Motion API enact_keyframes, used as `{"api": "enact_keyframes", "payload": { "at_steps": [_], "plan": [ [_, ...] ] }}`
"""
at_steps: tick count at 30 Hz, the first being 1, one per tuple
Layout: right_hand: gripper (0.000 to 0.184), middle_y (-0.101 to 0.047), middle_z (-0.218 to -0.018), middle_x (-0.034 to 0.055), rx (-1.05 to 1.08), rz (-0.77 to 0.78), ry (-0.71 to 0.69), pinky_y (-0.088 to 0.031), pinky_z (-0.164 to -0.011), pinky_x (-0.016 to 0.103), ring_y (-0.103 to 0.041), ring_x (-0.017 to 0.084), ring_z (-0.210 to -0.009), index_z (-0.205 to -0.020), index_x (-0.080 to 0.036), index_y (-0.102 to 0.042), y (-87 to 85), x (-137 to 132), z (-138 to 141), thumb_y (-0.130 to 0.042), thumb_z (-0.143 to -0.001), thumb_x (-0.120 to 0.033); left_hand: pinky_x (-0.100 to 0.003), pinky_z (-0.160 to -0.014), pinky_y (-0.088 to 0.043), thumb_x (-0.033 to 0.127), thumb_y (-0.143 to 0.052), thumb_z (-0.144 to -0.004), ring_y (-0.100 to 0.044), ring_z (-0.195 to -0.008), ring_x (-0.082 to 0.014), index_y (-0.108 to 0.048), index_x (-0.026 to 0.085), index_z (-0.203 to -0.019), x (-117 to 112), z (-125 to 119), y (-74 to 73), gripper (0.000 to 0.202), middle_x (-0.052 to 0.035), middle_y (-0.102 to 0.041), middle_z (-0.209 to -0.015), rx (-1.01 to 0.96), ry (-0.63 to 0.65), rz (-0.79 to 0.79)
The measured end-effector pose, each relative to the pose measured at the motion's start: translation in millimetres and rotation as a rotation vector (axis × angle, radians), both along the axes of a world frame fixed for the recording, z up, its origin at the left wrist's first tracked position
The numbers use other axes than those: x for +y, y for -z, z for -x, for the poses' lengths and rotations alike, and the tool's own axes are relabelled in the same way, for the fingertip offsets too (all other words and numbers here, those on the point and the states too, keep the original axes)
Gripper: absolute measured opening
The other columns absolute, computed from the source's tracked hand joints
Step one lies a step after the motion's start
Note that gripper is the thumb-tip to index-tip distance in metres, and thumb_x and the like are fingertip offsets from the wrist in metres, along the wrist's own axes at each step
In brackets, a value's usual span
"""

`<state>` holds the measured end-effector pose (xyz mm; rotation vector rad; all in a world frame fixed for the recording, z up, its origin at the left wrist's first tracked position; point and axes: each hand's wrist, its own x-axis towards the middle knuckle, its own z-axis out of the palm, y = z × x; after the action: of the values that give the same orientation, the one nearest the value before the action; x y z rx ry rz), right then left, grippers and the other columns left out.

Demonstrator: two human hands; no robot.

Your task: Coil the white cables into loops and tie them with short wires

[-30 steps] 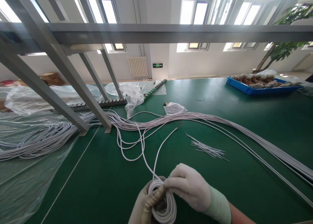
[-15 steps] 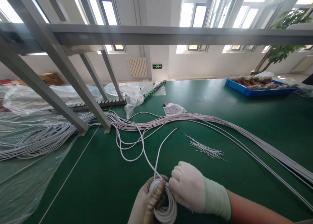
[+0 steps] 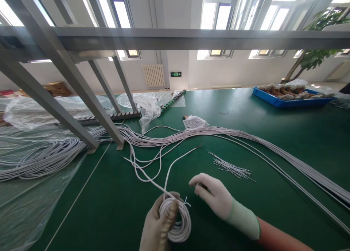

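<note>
A coil of white cable (image 3: pixel 182 231) sits in my gloved left hand (image 3: pixel 160 221), with the thumb pressed across its top. A short white tie (image 3: pixel 186 203) is wrapped round the coil's right side, its two ends sticking up. Two cable ends reach out from the coil, one to the upper left and one to the upper right. My gloved right hand (image 3: pixel 212 196) hovers just right of the coil, fingers apart and holding nothing. Beyond it a small pile of loose white ties (image 3: pixel 232 165) lies on the green table (image 3: pixel 109 203).
A long bundle of white cables (image 3: pixel 180 136) crosses the table, with coiled lengths (image 3: pixel 54 156) on plastic sheeting at left. Grey frame legs (image 3: pixel 90 79) stand on the table. A plastic bag (image 3: pixel 195 122) lies behind the bundle, a blue tray (image 3: pixel 290 103) at back right.
My right hand has let go of the tie at the coil and moved up and right, its fingers opening. The coil has shifted slightly left, and its free end has swung left.
</note>
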<state>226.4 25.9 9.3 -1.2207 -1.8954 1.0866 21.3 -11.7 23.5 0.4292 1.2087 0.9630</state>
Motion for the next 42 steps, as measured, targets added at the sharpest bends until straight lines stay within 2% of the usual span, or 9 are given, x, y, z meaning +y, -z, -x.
{"api": "enact_keyframes", "payload": {
  "at_steps": [8,14,17,23,27,29,34,37,42],
  "plan": [
    [0.035,-0.058,-0.086,0.0048,-0.334,-0.563,-0.424,-0.034,-0.067,0.035,-0.041,0.018,-0.069,-0.083,-0.020,-0.061,-14.4,2.0,1.9,-0.039,-0.106,-0.034,-0.032,-0.073,-0.049,0.062,-0.096,-0.055,-0.063,-0.076,-0.0226,-0.073,0.018,-0.087,-0.4,-2.9,-4.4,0.059,-0.0032,-0.070,-0.075,-0.054,0.120,-0.006],
    [0.025,-0.038,-0.057,-0.0045,-0.054,0.406,-0.129,-0.032,-0.050,0.027,-0.038,0.014,-0.052,-0.064,-0.024,-0.041,-11.1,-9.6,18.9,-0.047,-0.088,-0.030,-0.040,-0.076,-0.050,0.065,-0.078,-0.077,-0.063,-0.081,-0.0288,-0.077,0.026,-0.097,-12.0,-11.0,-10.3,0.043,-0.0069,-0.072,-0.091,0.494,0.244,-0.371],
    [0.027,-0.036,-0.051,-0.0072,0.009,0.543,-0.183,-0.032,-0.041,0.026,-0.035,0.013,-0.040,-0.071,-0.025,-0.046,-11.9,-9.0,14.5,-0.038,-0.094,-0.035,-0.041,-0.077,-0.052,0.065,-0.078,-0.076,-0.066,-0.084,-0.0311,-0.078,0.026,-0.097,-11.5,-10.5,-7.4,0.045,-0.0078,-0.073,-0.091,0.487,0.184,-0.326],
    [0.029,-0.063,-0.098,0.0077,-0.107,-0.269,-0.156,-0.046,-0.071,0.033,-0.058,0.020,-0.080,-0.116,-0.019,-0.066,-15.7,-0.6,-4.0,-0.048,-0.106,-0.039,-0.028,-0.060,-0.046,0.059,-0.097,-0.055,-0.051,-0.058,-0.0140,-0.075,0.016,-0.091,3.3,2.1,4.7,0.060,0.0000,-0.066,-0.069,-0.033,0.031,0.003],
    [0.039,-0.063,-0.089,0.0060,-0.348,-0.652,-0.317,-0.033,-0.065,0.034,-0.046,0.019,-0.070,-0.096,-0.020,-0.068,-12.7,0.0,0.2,-0.037,-0.111,-0.037,-0.031,-0.068,-0.049,0.059,-0.098,-0.053,-0.060,-0.070,-0.0193,-0.075,0.017,-0.089,4.4,-0.4,2.1,0.060,-0.0008,-0.065,-0.070,-0.084,0.080,0.017],
    [0.034,-0.058,-0.084,0.0049,-0.398,-0.560,-0.291,-0.031,-0.066,0.036,-0.039,0.018,-0.068,-0.084,-0.019,-0.062,-12.5,-2.6,7.3,-0.041,-0.107,-0.032,-0.034,-0.073,-0.052,0.061,-0.096,-0.053,-0.065,-0.079,-0.0254,-0.074,0.018,-0.086,0.7,-5.0,-2.6,0.059,-0.0038,-0.069,-0.076,-0.037,0.095,-0.005],
    [0.029,-0.044,-0.064,-0.0014,-0.221,0.248,-0.082,-0.037,-0.058,0.030,-0.042,0.016,-0.059,-0.067,-0.023,-0.043,-11.4,-3.7,23.2,-0.045,-0.095,-0.028,-0.044,-0.080,-0.052,0.059,-0.080,-0.077,-0.066,-0.085,-0.0323,-0.079,0.026,-0.098,-12.0,-14.5,-11.6,0.038,-0.0089,-0.074,-0.094,0.556,0.166,-0.373],
    [0.031,-0.038,-0.055,-0.0062,-0.143,0.412,-0.164,-0.037,-0.045,0.026,-0.040,0.014,-0.044,-0.072,-0.024,-0.047,-12.4,0.9,19.5,-0.035,-0.100,-0.030,-0.043,-0.079,-0.052,0.059,-0.082,-0.075,-0.067,-0.088,-0.0333,-0.077,0.025,-0.100,-10.7,-12.5,-10.1,0.042,-0.0089,-0.074,-0.094,0.470,0.120,-0.287],
    [0.023,-0.061,-0.095,0.0059,-0.103,-0.105,-0.121,-0.048,-0.070,0.032,-0.057,0.020,-0.079,-0.116,-0.019,-0.064,-13.1,5.9,1.9,-0.049,-0.102,-0.031,-0.036,-0.070,-0.050,0.057,-0.095,-0.058,-0.060,-0.072,-0.0234,-0.074,0.017,-0.093,3.2,-0.8,0.7,0.057,-0.0037,-0.071,-0.078,0.060,-0.014,-0.017]
  ]
}}
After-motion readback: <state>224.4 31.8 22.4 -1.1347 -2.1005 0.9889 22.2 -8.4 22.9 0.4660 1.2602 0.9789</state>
